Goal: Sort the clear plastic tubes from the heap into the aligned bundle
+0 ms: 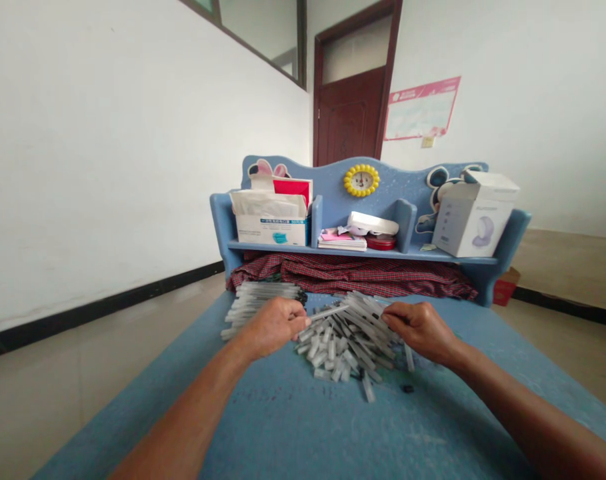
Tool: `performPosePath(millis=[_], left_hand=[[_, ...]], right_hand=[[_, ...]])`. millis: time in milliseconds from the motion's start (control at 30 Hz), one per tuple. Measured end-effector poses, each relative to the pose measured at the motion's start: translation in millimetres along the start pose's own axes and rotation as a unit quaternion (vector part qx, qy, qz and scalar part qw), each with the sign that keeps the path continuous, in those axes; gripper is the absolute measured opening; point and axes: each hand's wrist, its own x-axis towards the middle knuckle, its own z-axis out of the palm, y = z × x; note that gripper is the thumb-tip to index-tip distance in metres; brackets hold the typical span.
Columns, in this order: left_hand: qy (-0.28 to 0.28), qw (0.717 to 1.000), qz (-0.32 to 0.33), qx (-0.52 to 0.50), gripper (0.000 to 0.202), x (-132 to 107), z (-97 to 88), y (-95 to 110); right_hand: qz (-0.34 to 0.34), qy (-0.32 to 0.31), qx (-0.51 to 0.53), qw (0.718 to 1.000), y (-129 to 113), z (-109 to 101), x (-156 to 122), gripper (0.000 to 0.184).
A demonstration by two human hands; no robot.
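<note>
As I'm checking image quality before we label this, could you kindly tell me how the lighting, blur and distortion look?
Head view: soft, fairly even light, with the white wall bright; head view: mild blur over the heap of clear pieces, where outlines merge, and around the right hand; head view: wide-angle stretch, the blue table spreading toward the bottom edge.

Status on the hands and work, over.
Left hand pinching clear tube. Right hand pinched, contents unclear. Clear caps heaped between hands. No obstruction apparent.
</note>
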Motion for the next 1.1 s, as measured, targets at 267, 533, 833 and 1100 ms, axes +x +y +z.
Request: performPosePath(millis=[267, 533, 833, 1100], left_hand=[[-0.004, 1.0, 0.018, 0.001, 0.026, -4, 3.3, 5], [-0.013, 1.0, 0.017, 0.001, 0.029, -1, 6.9, 2], [-0.026, 1.0, 0.014, -0.005, 0.03, 0, 7.8, 2], [-0.054, 0.997, 0.036, -0.037, 0.028, -8, 12.9, 19]], right_hand=[[0.161, -0.155, 0.074, 0.972, 12, -28, 2, 0.018], [0.202, -0.269, 0.147, 0.93, 18, -27, -4, 0.005], [0.202, -0.237, 0.129, 0.941, 20, -28, 0, 0.009], [0.038, -0.029, -0.025, 0.999, -9, -21, -2, 0.022]])
